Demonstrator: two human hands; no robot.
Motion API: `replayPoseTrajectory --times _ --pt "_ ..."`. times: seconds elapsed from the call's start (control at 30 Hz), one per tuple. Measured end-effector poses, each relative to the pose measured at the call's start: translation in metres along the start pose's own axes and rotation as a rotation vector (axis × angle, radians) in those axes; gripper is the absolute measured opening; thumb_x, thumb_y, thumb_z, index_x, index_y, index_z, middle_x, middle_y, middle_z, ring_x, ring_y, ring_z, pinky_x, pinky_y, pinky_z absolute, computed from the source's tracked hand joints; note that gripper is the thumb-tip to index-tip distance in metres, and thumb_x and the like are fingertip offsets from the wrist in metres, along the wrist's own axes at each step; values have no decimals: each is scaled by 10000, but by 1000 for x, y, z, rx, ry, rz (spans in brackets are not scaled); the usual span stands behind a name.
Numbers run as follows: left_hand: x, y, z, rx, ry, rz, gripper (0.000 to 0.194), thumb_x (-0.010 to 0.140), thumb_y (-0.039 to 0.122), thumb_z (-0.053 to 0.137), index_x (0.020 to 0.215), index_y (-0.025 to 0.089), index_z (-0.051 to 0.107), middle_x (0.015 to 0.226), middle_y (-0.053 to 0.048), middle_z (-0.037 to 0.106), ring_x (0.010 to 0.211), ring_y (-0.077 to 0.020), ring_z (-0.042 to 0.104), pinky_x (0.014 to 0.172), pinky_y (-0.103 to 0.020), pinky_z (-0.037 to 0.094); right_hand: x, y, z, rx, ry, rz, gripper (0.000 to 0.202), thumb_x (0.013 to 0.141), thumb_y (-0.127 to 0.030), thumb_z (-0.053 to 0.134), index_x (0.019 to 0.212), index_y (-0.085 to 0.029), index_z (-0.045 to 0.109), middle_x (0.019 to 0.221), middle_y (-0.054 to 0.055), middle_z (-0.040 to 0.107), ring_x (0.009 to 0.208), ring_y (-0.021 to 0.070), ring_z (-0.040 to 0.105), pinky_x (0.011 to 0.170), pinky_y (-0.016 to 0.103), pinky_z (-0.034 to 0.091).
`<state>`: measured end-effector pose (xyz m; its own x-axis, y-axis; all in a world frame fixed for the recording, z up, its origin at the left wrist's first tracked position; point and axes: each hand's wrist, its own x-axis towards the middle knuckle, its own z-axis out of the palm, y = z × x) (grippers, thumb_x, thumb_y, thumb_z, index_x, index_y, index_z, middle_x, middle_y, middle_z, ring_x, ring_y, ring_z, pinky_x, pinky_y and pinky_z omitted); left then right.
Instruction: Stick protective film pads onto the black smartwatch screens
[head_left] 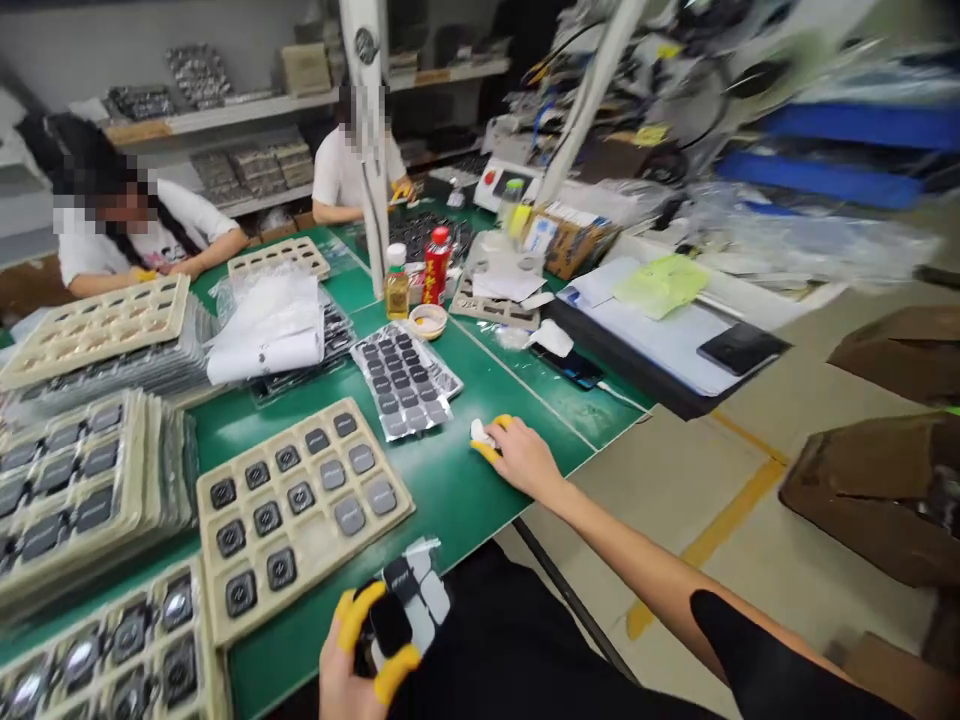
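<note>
Presently | left hand (355, 668) grips black squarish piece (391, 624), grey-patched sheet (426, 592) | right hand (525, 457) pinches white wad (480, 434)

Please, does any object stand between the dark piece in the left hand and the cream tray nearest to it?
No separate object is visible between the dark piece and the cream tray; only the yellow-covered fingers of the left hand and some green tabletop.

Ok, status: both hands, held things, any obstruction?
Left fingers gripping black square part, glossy grey-patched sheet. Right fingers pinching small white wad. Nothing visibly blocking either; beige plastic tray nearby.
</note>
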<state>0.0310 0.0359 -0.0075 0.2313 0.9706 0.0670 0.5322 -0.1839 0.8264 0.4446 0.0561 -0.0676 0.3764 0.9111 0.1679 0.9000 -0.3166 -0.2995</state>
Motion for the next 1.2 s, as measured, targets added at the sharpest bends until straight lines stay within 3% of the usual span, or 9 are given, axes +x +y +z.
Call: replayPoseTrajectory --times 0.17,0.3,0.37,0.43,0.5,0.6,0.77,1.0,1.2 --pt "-3 -15 -2 -71 64 -8 813 630 903 915 1109 247 910 1094 -152 901 1120 -375 846 1029 -522 713 -4 -9 -20 94 48 -55 270 1131 -307 512 1081 -187 749 966 126 722 856 252 681 766 378 553" --pt "-2 -8 -3 -174 18 -9 774 632 826 976 1131 239 908 1069 -134 896 1047 -309 823 1002 -440 694 -27 -52 -52 260 47 -234 234 1136 -339 529 1250 -245 710 1062 102 759 863 252 693 785 391 574" --pt "1 -7 -4 -229 15 75 776 621 793 1002 1147 231 906 1043 -128 890 999 -298 810 960 -426 685 -45 -89 -69 368 24 -423 191 1118 -312 627 1292 -303 705 1090 58 775 877 225 702 801 369 579" --pt "5 -9 -4 -297 11 171 793 649 784 992 1203 226 893 1046 -124 883 983 -287 798 949 -419 674 -61 -127 -83 522 2 -752 310 1064 -169 694 1330 -323 732 1060 39 779 848 201 688 763 345 552" --pt "7 -10 -3 -360 4 250 808 679 784 971 1252 222 876 1081 -133 877 971 -275 790 930 -412 668 -70 -160 -92 603 -43 -1014 412 1047 -94 675 1410 -280 730 1013 51 775 835 204 664 739 353 523" --pt "4 -9 -3 -444 -13 318 804 743 774 934 1309 209 847 1074 -131 860 830 -217 745 793 -354 647 -69 -187 -96 565 -77 -1234 338 1104 -114 593 1409 -159 731 940 72 764 845 216 639 734 371 488" --pt "-5 -5 -1 -466 -25 344 704 855 719 895 1315 190 829 1018 -119 851 751 -189 742 687 -301 621 -58 -198 -95 439 -76 -1377 302 1160 -136 529 1363 -133 752 979 60 793 923 216 655 706 364 430" --pt "-8 -6 3 -538 24 291 737 817 687 942 1379 226 814 1030 -90 843 688 -147 709 606 -250 582 -58 -188 -94 437 -48 -1337 462 1086 -59 576 1535 -116 668 919 71 758 925 241 661 691 385 441" --pt "-4 -7 0 -568 -38 318 657 887 600 927 1426 245 801 1090 -100 847 749 -156 733 608 -233 570 -55 -197 -94 422 -47 -1432 341 1112 -109 625 1430 -163 736 955 35 798 921 205 676 682 381 431"
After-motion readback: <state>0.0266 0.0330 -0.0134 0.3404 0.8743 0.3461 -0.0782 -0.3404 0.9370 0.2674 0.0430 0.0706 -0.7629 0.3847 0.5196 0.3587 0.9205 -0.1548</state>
